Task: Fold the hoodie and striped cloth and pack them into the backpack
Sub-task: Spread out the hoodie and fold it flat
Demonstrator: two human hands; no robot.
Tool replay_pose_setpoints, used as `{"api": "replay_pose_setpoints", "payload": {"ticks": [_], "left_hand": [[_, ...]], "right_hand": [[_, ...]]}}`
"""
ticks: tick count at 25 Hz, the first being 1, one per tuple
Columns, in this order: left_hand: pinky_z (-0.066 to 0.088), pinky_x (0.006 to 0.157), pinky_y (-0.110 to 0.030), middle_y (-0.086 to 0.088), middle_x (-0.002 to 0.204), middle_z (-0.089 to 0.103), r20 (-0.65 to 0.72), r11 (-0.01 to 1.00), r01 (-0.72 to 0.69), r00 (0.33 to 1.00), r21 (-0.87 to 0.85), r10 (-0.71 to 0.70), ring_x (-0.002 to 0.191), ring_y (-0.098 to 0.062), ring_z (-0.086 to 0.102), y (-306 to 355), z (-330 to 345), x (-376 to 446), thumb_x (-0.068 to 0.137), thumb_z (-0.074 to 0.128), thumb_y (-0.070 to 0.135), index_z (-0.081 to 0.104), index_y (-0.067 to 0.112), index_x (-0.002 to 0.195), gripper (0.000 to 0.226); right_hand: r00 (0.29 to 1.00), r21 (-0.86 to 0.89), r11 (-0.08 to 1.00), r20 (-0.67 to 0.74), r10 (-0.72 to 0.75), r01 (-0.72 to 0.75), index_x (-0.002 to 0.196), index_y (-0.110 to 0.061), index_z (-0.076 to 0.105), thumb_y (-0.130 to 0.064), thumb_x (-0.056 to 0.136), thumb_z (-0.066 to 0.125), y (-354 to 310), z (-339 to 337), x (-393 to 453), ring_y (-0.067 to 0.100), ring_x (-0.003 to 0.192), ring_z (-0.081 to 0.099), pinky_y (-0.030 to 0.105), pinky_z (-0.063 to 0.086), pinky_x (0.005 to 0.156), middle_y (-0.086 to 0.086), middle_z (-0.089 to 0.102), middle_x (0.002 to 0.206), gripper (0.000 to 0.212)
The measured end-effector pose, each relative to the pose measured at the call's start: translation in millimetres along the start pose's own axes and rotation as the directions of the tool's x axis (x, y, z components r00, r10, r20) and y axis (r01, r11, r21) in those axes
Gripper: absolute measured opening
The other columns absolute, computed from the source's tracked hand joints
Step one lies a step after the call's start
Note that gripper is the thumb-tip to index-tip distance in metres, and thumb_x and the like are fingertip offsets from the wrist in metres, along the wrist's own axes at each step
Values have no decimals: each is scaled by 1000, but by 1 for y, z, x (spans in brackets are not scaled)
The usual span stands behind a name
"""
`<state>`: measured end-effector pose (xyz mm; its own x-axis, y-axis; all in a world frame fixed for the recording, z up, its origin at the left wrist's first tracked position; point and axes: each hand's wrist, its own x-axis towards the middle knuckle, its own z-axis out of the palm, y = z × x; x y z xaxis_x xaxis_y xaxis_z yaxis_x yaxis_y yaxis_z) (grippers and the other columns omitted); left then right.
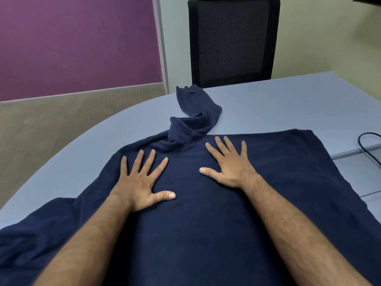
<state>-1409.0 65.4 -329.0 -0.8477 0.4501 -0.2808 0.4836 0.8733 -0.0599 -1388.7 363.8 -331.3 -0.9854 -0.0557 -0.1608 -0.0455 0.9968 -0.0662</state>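
A navy blue hoodie (206,213) lies spread over the light blue table (278,104), its body flat in front of me. One sleeve (195,112) trails away toward the far edge, bunched and twisted. My left hand (142,180) presses flat on the hoodie's left part with fingers spread. My right hand (231,164) lies flat on it further up, near where the sleeve starts, fingers straight. Neither the striped cloth nor the backpack is in view.
A black mesh office chair (233,40) stands behind the table's far edge. A black cable (369,149) loops at the right by a seam in the table. A purple partition (78,44) rises at the left.
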Motion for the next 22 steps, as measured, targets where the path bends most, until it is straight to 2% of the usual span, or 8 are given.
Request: {"api": "replay_pose_setpoints", "payload": {"ticks": [2, 6, 9, 13, 15, 17, 20, 22], "left_hand": [[-14, 116, -64, 3, 164, -27, -18, 999, 48, 999, -9, -48, 150, -27, -25, 10, 1, -15, 66, -11, 95, -26, 47, 150, 98], [-5, 119, -62, 4, 167, -15, -17, 973, 211, 977, -88, -213, 153, -24, -15, 22, 9, -41, 82, -7, 84, -17, 46, 153, 82], [-7, 122, -54, 3, 168, -11, -27, 964, 223, 973, -147, -229, 154, -21, -12, 12, 19, -76, 72, -12, 92, -13, 44, 155, 96], [-12, 121, -51, 4, 168, -7, -33, 961, 234, 970, -145, -242, 154, -18, -13, 0, 27, -125, 66, -13, 95, -9, 40, 157, 107], [-10, 121, -53, 4, 168, -5, -55, 950, 247, 964, -193, -262, 154, -18, -12, 6, 29, -145, 68, -11, 94, -4, 39, 158, 106], [-8, 121, -55, 4, 168, 1, -89, 951, 190, 972, -243, -217, 154, -18, -8, 24, 34, -167, 71, 0, 97, 4, 39, 158, 105], [5, 117, -63, 0, 166, 18, -105, 982, 48, 992, -181, -68, 153, -26, 13, 55, 55, -205, 73, 26, 98, 21, 38, 158, 103], [4, 115, -62, -2, 166, 20, -102, 987, 41, 993, -159, -57, 152, -29, 16, 63, 66, -227, 72, 34, 98, 23, 36, 158, 106]], "right_hand": [[998, -24, 998, -8, 61, -61, 155, -41, -3, -92, 76, 7, 19, 0, -30, 18, 151, -17, 65, -15, 114, -3, -11, 166, 95], [968, -3, 968, -21, 249, -250, 156, -42, -2, -89, 78, 5, 75, 5, -102, 16, 151, -16, 60, -12, 117, -4, -11, 166, 91], [943, -31, 943, -30, 331, -332, 156, -39, 0, -88, 76, -7, 115, 10, -165, 17, 151, -14, 55, -10, 120, 0, -7, 166, 95], [888, -62, 886, -44, 458, -460, 158, -34, 4, -80, 82, -7, 135, 11, -223, 21, 152, -11, 57, -6, 120, 3, -5, 166, 90], [895, -51, 894, -70, 441, -445, 158, -30, 9, -77, 85, -5, 123, 13, -248, 22, 152, -8, 58, -4, 120, 5, 0, 166, 88], [926, -29, 927, -62, 373, -375, 158, -30, 9, -77, 87, 1, 102, 22, -275, 21, 152, -8, 57, -6, 120, 5, 2, 166, 85], [953, -38, 953, -30, 301, -302, 157, -33, 6, -79, 88, 2, 75, 37, -317, 19, 152, -11, 57, -6, 120, 2, -1, 166, 83], [938, -47, 937, 4, 348, -347, 156, -35, -1, -81, 84, -5, 76, 43, -343, 18, 151, -15, 56, -9, 120, 1, -8, 165, 85]]}}
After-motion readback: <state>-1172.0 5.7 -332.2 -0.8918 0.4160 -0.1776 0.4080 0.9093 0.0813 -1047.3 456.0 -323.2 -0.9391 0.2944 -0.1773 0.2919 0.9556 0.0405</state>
